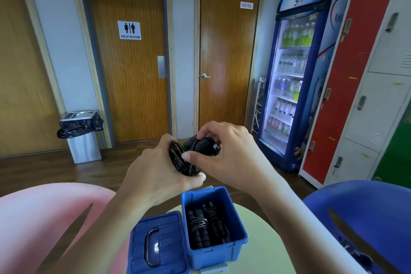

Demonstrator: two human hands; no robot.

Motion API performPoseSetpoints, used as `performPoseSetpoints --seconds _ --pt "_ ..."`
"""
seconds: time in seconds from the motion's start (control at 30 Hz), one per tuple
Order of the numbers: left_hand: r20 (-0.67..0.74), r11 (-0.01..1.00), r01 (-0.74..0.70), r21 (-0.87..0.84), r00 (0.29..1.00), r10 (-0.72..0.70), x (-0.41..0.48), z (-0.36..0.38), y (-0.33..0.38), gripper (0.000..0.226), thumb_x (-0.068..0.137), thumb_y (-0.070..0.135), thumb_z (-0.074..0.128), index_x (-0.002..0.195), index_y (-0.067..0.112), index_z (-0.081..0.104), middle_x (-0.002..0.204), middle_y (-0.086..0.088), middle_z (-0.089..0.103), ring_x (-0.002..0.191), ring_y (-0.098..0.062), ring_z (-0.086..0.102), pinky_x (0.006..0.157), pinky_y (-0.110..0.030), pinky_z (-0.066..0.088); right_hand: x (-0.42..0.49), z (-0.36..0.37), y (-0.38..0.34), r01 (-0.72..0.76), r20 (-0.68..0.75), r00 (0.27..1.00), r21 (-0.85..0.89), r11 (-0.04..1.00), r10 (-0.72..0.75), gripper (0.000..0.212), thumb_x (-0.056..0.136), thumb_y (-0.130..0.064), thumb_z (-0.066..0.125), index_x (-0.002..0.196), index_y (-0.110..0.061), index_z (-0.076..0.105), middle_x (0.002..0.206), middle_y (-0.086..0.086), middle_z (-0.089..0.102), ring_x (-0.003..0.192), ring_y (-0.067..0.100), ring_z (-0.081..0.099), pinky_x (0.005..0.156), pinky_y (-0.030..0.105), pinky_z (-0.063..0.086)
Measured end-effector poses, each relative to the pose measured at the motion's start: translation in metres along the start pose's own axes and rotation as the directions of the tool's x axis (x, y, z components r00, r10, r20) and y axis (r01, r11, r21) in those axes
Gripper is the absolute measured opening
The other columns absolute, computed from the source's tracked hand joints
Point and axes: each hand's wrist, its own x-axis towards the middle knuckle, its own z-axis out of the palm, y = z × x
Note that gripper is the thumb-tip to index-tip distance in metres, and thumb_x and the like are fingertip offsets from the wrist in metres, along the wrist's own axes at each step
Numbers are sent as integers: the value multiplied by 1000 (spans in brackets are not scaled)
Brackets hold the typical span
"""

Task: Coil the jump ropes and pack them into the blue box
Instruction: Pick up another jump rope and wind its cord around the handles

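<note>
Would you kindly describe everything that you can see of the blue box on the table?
The blue box is a rectangular tub, seemingly glossy plastic, with a rimmed top. It stands upright and open on the pale table. Inside lie coiled ropes with black ribbed handles. Its lid, blue with a dark handle, lies flat close by its left side. Neither the left hand nor the right hand touches it; both grip another rope above it.

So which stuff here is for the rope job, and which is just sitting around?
For the job: jump rope gripped by left hand and right hand; blue box; lid; packed ropes.
Just around: drinks fridge; lockers; bin; restroom door.
</note>
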Motion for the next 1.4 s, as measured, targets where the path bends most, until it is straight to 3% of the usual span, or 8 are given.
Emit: performPoseSetpoints --seconds 0.37,0.5,0.83,0.93,1.17,1.27,1.33,1.4 --pt "-45 998 -22 62 999 25 -1 -3 2 63 57 63 71 101 30 39 76 13 61 71 -9 61 55 -24 44 6 13 -5 -112 -86 988 188 976 130 35 67 -52 76 85 -25 62 79 -13 62 79 5 57 68 23 51" --pt "-41 997 -17 80 999 21 -2 -1 -1 64 57 62 71 103 31 39 76 12 61 72 -11 61 57 -24 46 7 18 -6 -155 -97 979 229 961 181 32 70 -52 73 80 -22 64 73 -12 59 75 4 55 62 18 47" --pt "-2 996 -3 87 1000 3 3 1 -1 69 58 61 72 110 28 40 82 12 60 74 -13 59 58 -26 44 15 36 3 -226 -39 966 362 904 257 24 82 -49 63 78 -25 67 99 0 57 86 7 55 65 18 47" --pt "-20 995 -1 104 1000 3 3 3 -2 69 57 62 72 108 28 40 80 13 59 74 -14 59 58 -26 42 14 37 5 -175 -58 974 416 893 218 19 88 -36 61 82 -18 68 97 -2 56 84 6 54 63 14 44" --pt "-74 981 -55 184 995 69 4 6 3 69 55 59 70 105 31 33 77 11 60 72 -18 60 61 -28 46 14 42 13 25 -150 988 401 916 39 16 83 -25 64 68 -25 59 76 -12 57 75 6 55 68 28 48" --pt "-87 980 -53 190 994 71 3 7 0 70 56 61 70 106 33 31 77 11 58 70 -18 57 60 -27 42 6 46 21 26 -93 995 492 870 22 7 84 -30 58 84 -30 65 85 -13 62 88 7 59 78 32 52" --pt "-110 978 -72 195 989 95 3 6 -4 72 57 64 71 109 33 32 81 11 59 74 -19 62 60 -27 41 -1 48 27 44 -54 998 579 814 -15 26 90 -27 55 113 -36 62 110 -14 63 108 7 58 89 28 51" --pt "-135 969 -130 211 978 161 0 9 -7 76 59 65 71 115 32 34 85 11 62 80 -19 67 59 -25 39 -5 46 28 -26 -115 986 604 797 119 33 96 -33 48 130 -34 50 131 -10 53 120 8 51 93 23 45"
